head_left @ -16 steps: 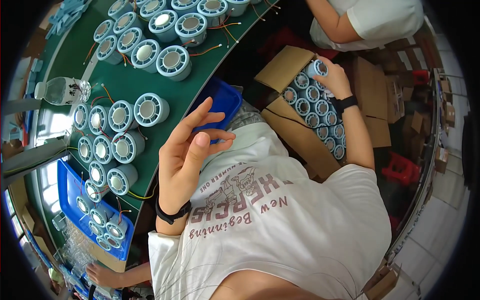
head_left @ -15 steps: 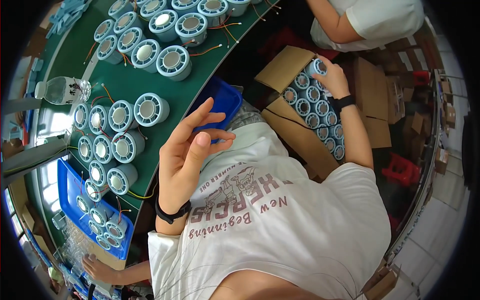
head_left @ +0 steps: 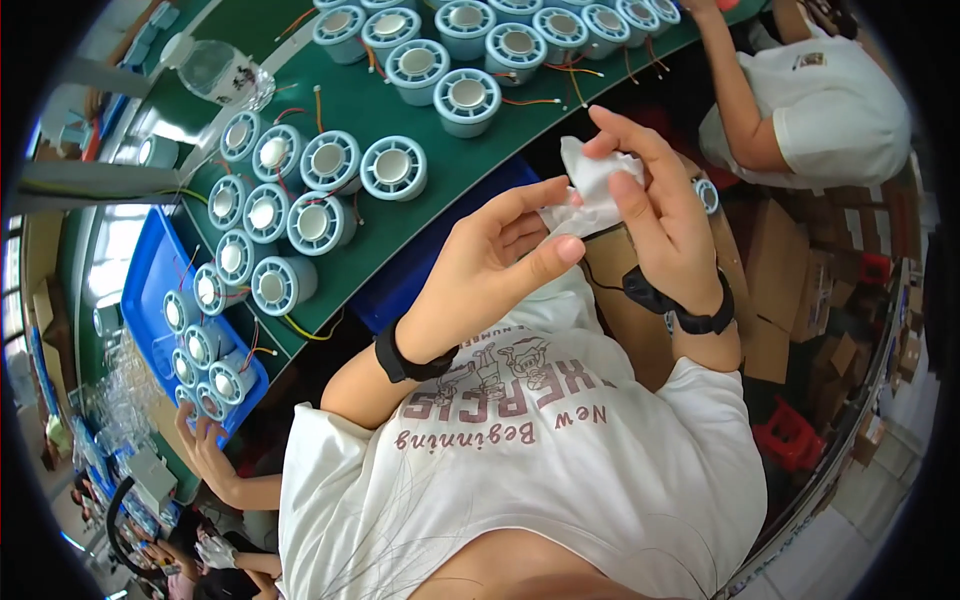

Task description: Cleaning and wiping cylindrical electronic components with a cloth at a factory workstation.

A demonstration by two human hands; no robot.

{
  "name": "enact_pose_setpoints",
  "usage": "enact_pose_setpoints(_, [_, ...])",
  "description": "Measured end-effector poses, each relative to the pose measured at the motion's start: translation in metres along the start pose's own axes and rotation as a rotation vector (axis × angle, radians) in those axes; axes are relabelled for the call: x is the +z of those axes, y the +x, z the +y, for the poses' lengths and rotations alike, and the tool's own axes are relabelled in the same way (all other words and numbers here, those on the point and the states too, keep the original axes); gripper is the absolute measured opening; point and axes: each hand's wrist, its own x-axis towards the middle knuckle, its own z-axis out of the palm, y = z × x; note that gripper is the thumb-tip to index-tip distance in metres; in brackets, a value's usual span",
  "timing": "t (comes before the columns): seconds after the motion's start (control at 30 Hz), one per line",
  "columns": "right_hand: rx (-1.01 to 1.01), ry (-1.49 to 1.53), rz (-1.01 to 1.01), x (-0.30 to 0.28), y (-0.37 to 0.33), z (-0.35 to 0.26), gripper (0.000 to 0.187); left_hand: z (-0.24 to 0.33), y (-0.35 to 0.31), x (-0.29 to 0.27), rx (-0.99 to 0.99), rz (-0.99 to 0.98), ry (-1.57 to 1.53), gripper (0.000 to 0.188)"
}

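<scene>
Raised from the carton [head_left: 648,340], the right hand [head_left: 672,238] grips a crumpled white tissue [head_left: 597,190] between both hands, which could slip if pinched too loosely, since the left hand [head_left: 475,268], thumb and fingers parted, barely meets its edge.

A red plastic stool [head_left: 788,440] stood well to the right of the green-topped workbench [head_left: 450,178], pale floor tiles [head_left: 845,525] farther right; left of the workbench showed bright window panes [head_left: 14,262].
</scene>
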Motion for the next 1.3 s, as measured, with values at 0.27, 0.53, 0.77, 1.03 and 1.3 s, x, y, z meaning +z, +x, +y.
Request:
enact_pose_setpoints(0.27, [-0.464, -0.186, -0.194, 0.048, 0.032, -0.013, 0.056, 0.012, -0.016, -0.016, 0.195, 0.284, -0.279, 0.036])
enact_pose_setpoints(0.53, [-0.46, 0.158, -0.353, 0.073, 0.046, -0.026, 0.058, 0.01, -0.025, -0.039, 0.497, 0.436, 0.086, 0.022])
enact_pose_setpoints(0.77, [0.518, 0.403, -0.774, 0.066, 0.059, -0.046, 0.052, 0.029, -0.039, -0.042, 0.596, 0.705, 0.42, 0.012])
enact_pose_setpoints(1.03, [-0.108, 0.568, -0.358, 0.101, 0.071, -0.058, 0.043, 0.039, -0.035, -0.047, 0.354, 0.576, 0.118, 0.013])
enact_pose_setpoints(1.3, [0.023, -0.087, -0.381, 0.097, 0.203, -0.134, 0.053, 0.034, -0.054, -0.051, 0.322, 0.42, 0.245, 0.014])
